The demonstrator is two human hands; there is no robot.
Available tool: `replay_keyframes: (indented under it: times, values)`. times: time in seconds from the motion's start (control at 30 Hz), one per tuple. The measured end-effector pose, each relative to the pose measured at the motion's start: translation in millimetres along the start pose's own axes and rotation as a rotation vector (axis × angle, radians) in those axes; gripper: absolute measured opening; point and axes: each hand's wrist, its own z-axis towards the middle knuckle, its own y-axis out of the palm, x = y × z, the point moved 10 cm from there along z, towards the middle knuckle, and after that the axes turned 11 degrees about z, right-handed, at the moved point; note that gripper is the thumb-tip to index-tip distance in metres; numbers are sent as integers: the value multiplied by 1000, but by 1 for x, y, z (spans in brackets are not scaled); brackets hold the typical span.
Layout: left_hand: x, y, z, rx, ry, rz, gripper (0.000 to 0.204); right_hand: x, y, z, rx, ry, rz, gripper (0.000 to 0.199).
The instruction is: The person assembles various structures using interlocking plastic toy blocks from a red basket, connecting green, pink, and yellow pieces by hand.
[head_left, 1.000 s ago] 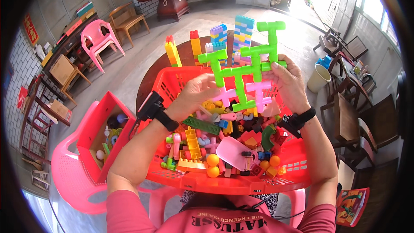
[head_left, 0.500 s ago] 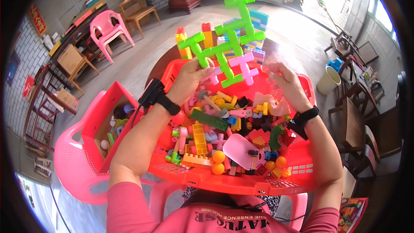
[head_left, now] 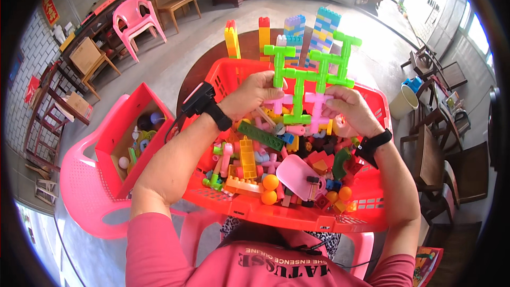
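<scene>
Above the toy basket I hold up a joined structure of light-green pipe toy pieces [head_left: 298, 98]. Pink connectors are fitted at its lower part, among them a cross-shaped pink connector [head_left: 317, 110]. My left hand [head_left: 254, 95] is closed on the structure's left side, thumb and fingers pinching a green pipe by another pink connector [head_left: 278, 104]. At the right, my right hand [head_left: 351, 109] is closed, its fingertips gripping the cross-shaped pink connector. Underneath, the red basket [head_left: 281, 219] holds mixed toys, including a dark-green block strip [head_left: 260, 135] and a pink scoop-like piece [head_left: 296, 175].
Behind the basket, block towers in orange [head_left: 264, 33] and blue [head_left: 325, 24] stand on a round brown table [head_left: 192, 81]. At my left, a red box [head_left: 114, 154] of toys rests on a pink chair [head_left: 79, 196]. A pale bucket [head_left: 404, 101] and wooden chairs are to the right.
The green structure has come down and turned more upright, shifting right. My right hand, earlier apart from it, now grips the pink cross-shaped connector. My left hand keeps its hold.
</scene>
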Motion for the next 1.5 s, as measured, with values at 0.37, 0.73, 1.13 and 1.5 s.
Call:
replay_keyframes:
  times: [0.37, 0.73, 1.13, 1.5]
  values:
    - [-1, 4, 0, 9, -39, -250, 33, -5, -7, -4, 34, 5, -70, 23]
    - [-10, -86, -11, 557, -11, -218, 26, -19, -3, -5, 14, -213, -621, 16]
    - [-10, -254, -103, 1069, -31, -130, 20, -18, 16, -8, -82, -172, -754, 15]
    - [-216, -261, -177, 995, -525, -181, 17, -5, 25, -6, -159, -198, -812, 15]
